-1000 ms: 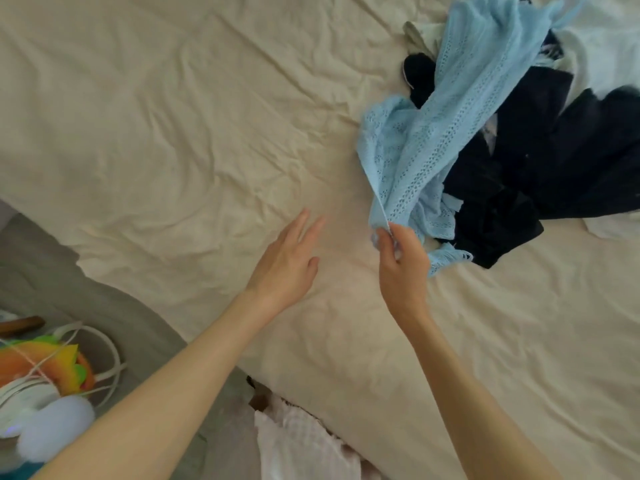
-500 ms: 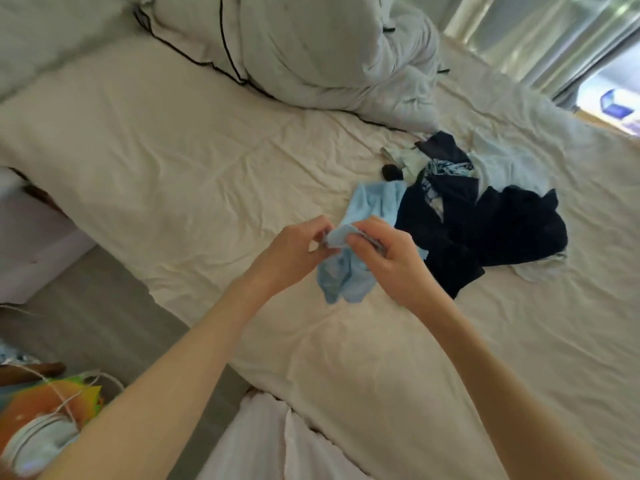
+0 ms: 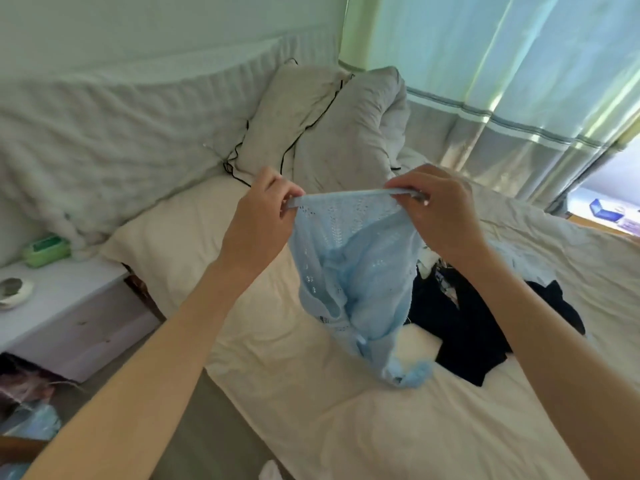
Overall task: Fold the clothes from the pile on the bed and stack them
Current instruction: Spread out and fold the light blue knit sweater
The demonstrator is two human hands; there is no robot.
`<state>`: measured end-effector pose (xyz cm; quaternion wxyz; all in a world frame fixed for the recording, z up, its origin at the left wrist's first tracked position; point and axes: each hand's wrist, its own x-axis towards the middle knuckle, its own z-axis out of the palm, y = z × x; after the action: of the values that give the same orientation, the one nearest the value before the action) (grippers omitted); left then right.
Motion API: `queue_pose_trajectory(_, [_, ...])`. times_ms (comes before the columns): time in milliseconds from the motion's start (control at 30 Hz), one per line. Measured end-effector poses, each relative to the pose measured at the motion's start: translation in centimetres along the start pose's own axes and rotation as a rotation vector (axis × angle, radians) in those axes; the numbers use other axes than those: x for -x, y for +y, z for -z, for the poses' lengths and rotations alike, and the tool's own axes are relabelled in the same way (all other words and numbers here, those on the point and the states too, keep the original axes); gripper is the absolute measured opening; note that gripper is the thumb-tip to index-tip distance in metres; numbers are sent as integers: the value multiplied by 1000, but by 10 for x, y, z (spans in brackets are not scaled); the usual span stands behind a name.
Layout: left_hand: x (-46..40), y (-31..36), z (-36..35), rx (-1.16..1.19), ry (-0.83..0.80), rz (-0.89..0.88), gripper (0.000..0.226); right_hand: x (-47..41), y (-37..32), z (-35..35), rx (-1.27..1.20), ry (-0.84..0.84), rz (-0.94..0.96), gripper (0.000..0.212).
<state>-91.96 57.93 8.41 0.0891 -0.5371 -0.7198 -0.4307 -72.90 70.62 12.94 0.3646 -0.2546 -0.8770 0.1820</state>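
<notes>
Head view, from left to right: the left hand (image 3: 258, 216) and right hand (image 3: 438, 211) each pinch an end of the blue knit top (image 3: 349, 271) along its upper band, fingers curled on it. It hangs limp over the bed (image 3: 311, 410), beside the dark pile (image 3: 460, 323). It looks light, soft and stretchy, so gripping the firmer band at both corners seems wisest.

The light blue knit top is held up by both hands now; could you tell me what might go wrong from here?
The light blue knit top hangs bunched and twisted, so laying it down as it is may fold creases in. Each hand, left hand and right hand, has only a pinch grip on the thin top edge; the open knit could stretch or slip. Its lower end trails near the dark clothes pile and might drag it.
</notes>
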Motion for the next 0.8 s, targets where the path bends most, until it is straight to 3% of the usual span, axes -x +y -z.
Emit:
queue_pose_trajectory(100, [-16,11,16,135,54,155,6,-26,-14,20,-87,55,-29,15])
queue_pose_trajectory(133, [-16,13,16,203,56,247,2,-34,-15,23,-112,15,-72,13])
queue_pose_trajectory(233, [-10,18,12,393,-51,454,19,-44,-11,23,-141,-108,-157,10])
queue_pose_trajectory(367, [1,22,19,382,-326,352,9,-43,11,30,-443,-122,-399,14])
queue_pose_trajectory(467, [11,18,20,126,-464,274,30,-50,20,40,-660,-61,-518,17])
queue_pose_trajectory(600, [23,7,19,-127,-284,305,9,-57,23,43,-612,-42,-431,20])
queue_pose_trajectory(700, [18,-2,25,-76,-206,427,7,-57,30,43,-502,-31,-384,18])
queue_pose_trajectory(800, [20,-3,24,112,-201,658,10,-58,37,45,-488,17,-351,16])
